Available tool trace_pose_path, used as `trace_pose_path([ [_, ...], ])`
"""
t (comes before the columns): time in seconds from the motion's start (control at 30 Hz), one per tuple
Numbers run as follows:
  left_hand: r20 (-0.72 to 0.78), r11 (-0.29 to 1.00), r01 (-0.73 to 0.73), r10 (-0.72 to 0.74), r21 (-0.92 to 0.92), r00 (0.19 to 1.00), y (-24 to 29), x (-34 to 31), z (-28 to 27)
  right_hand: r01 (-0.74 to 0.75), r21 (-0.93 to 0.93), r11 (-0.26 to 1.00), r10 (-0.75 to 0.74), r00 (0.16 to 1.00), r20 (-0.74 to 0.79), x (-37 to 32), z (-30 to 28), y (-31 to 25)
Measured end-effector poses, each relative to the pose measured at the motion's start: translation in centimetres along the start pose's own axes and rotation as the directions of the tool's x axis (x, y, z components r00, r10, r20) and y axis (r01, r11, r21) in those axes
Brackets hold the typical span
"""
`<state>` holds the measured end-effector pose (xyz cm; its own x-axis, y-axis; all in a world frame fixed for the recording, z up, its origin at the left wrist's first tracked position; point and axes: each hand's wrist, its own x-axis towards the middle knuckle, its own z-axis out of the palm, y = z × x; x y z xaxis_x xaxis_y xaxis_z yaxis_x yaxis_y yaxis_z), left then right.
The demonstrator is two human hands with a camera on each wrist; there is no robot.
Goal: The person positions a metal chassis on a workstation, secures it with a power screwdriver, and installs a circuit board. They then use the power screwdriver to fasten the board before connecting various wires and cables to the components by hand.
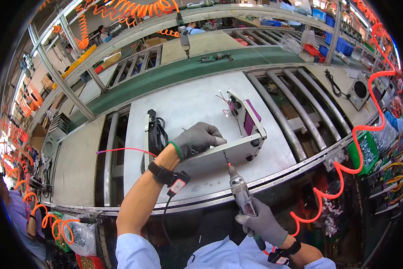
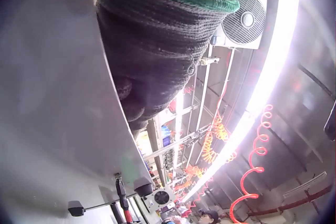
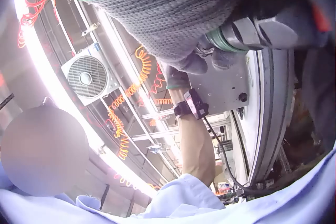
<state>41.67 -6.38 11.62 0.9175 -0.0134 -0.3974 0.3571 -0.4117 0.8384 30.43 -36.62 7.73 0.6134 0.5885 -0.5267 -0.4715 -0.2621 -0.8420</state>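
Observation:
An open metal case (image 1: 239, 154) stands on a white board, a purple finned part (image 1: 252, 115) at its right side and loose wires (image 1: 228, 105) inside. My gloved left hand (image 1: 197, 140) grips the top edge of the near panel, fingers reaching over to the inside. In the left wrist view the panel (image 2: 52, 92) hides part of the fingers. My right hand (image 1: 266, 223), also gloved, holds an air screwdriver (image 1: 244, 193) by its body. The bit (image 1: 225, 155) points up at the near panel's outer face, its tip right by the panel.
A black cable (image 1: 159, 130) hangs at the case's left end. Metal rollers (image 1: 295, 114) flank the white board (image 1: 188, 96). An orange coiled hose (image 1: 345, 168) runs down the right side. Another screwdriver (image 1: 183, 38) hangs above the green belt (image 1: 143, 83). A green bin (image 1: 365, 150) stands far right.

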Motion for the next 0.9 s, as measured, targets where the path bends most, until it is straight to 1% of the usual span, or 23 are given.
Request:
trace_pose_path([
  [0.07,0.008,0.999,-0.013,0.013,0.045,1.0,-0.2,0.2,0.2,-0.023,0.064,0.998,0.021,0.999,0.036,0.0,0.1,0.0],
  [0.17,0.03,0.998,-0.022,0.02,0.062,0.999,-0.8,0.9,0.1,-0.045,0.169,0.985,0.034,0.997,0.068,0.0,0.4,0.3],
  [0.23,0.015,0.998,-0.018,0.017,0.058,1.0,-0.5,0.7,0.3,-0.054,0.184,0.982,0.041,0.996,0.075,0.0,0.5,0.4],
  [0.4,0.027,0.995,-0.031,0.029,0.095,0.999,-0.8,1.1,0.4,-0.029,0.178,0.984,0.018,0.998,0.065,-0.1,0.9,0.1],
  [0.5,0.035,0.995,-0.028,0.025,0.094,0.999,-0.9,1.1,0.6,-0.039,0.137,0.99,0.027,0.996,0.089,-0.2,0.9,0.1],
  [0.6,0.043,0.994,-0.009,0.004,0.11,0.999,-1.0,1.3,0.7,-0.073,0.19,0.979,0.057,0.994,0.089,0.1,0.9,0.3],
  [0.63,0.056,0.993,-0.002,-0.004,0.117,0.998,-0.9,1.3,0.6,-0.043,0.235,0.971,0.027,0.997,0.072,0.1,1.1,0.4],
  [0.67,0.071,0.992,0.002,-0.011,0.126,0.997,-0.9,1.4,0.6,-0.04,0.236,0.971,0.026,0.998,0.062,0.1,1.3,0.4],
  [0.7,0.084,0.991,-0.04,0.029,0.13,0.996,-1.2,1.6,0.5,-0.037,0.239,0.97,0.026,0.998,0.049,0.2,1.4,0.4],
  [0.73,0.089,0.992,-0.04,0.03,0.122,0.996,-1.4,1.7,0.5,-0.034,0.244,0.969,0.027,0.999,0.031,0.1,1.5,0.4],
  [0.83,0.112,0.994,-0.041,0.031,0.097,0.993,-1.7,2.1,0.7,-0.053,0.193,0.98,0.047,0.998,0.039,0.0,1.6,0.3],
  [0.9,0.118,0.996,-0.03,0.02,0.082,0.993,-1.6,2.1,0.8,-0.013,0.166,0.986,0.01,1.0,0.022,-0.1,2.0,0.1],
])
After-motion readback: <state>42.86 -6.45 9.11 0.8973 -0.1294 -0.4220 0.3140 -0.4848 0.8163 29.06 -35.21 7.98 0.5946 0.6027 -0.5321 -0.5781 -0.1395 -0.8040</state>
